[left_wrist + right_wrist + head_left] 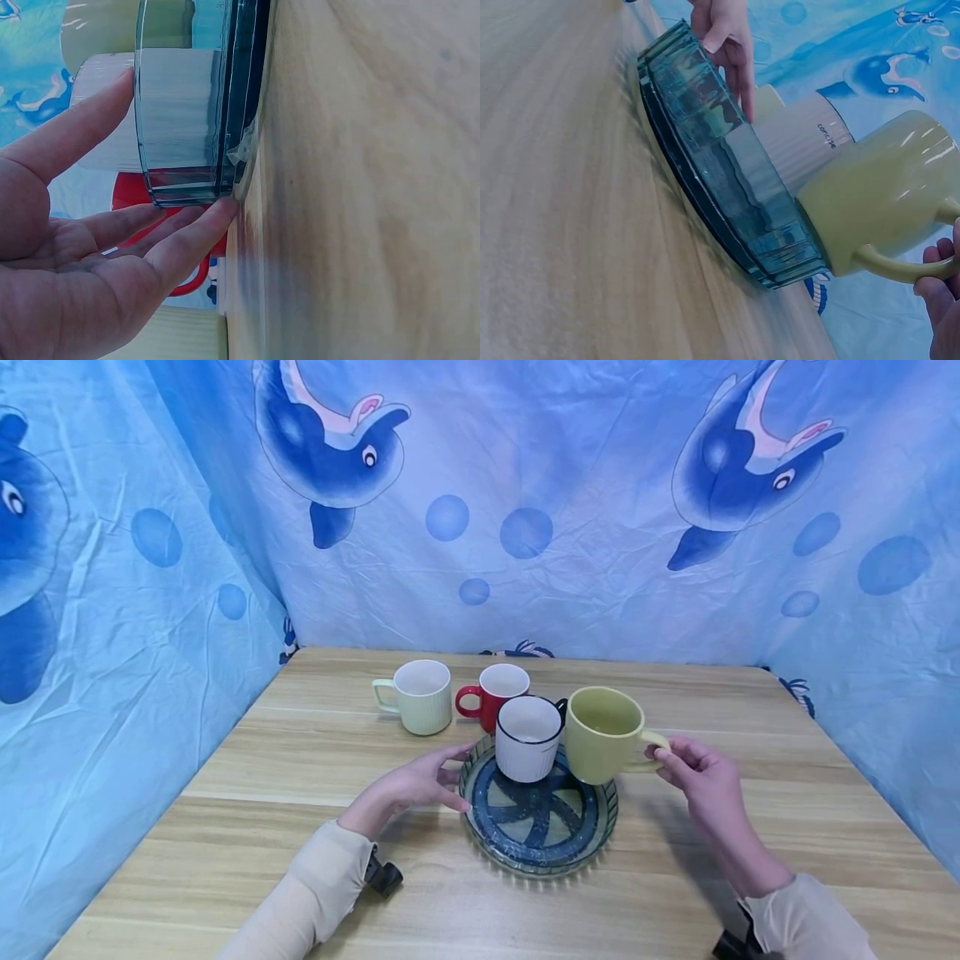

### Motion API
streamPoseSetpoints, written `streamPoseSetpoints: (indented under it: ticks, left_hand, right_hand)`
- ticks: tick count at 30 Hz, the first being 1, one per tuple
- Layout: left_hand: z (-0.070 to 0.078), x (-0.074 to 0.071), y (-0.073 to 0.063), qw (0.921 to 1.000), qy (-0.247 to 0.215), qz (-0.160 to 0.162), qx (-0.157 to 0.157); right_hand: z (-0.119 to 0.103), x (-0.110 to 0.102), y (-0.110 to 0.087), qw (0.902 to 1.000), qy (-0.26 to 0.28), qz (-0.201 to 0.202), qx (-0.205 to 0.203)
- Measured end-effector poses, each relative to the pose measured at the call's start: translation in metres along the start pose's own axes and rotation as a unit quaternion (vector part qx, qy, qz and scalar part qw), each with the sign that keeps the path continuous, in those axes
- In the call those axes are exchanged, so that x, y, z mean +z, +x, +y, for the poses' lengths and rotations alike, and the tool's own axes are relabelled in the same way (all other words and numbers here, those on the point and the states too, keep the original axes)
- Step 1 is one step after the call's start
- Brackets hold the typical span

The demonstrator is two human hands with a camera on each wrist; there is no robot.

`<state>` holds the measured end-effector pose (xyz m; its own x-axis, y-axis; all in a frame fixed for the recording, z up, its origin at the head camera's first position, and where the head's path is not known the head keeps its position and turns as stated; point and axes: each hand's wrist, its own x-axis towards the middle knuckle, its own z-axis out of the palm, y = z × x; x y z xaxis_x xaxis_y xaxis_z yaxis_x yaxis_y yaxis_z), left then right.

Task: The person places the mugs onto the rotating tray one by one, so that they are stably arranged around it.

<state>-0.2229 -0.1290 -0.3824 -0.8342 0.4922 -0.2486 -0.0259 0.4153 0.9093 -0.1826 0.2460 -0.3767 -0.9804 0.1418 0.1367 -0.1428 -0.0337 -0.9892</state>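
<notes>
A round glass tray (542, 853) with a dark blue swirl base and upright ribbed rim lies on the table. Inside it, toward the back, stands a white mug (527, 752) with a black rim. My right hand (697, 768) pinches the handle of a yellow-green mug (597, 747), which is over the tray's right back edge beside the white mug. In the right wrist view, that mug's base (832, 259) overlaps the tray's rim. My left hand (416, 787) rests at the tray's left side, fingers extended, fingertips (223, 211) at the glass wall.
Behind the tray stands a red mug (491, 706) with a white interior. To its left is a pale green mug (424, 703), handle to the left. Blue dolphin-print cloth (600, 602) hangs around the wooden table (300, 827) at the back and sides.
</notes>
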Motion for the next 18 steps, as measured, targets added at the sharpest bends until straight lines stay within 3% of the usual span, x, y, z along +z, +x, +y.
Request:
streamPoseSetpoints:
  ticks: [10, 18]
  left_hand:
    - [0.001, -0.001, 0.000, 1.0000, -0.002, -0.004, -0.002]
    - [0.001, 0.000, 0.001, 1.0000, -0.002, -0.007, 0.003]
  right_hand:
    - [0.005, -0.001, -0.005, 0.9999, 0.000, -0.013, -0.004]
    - [0.012, -0.005, -0.005, 0.9983, -0.009, -0.041, -0.040]
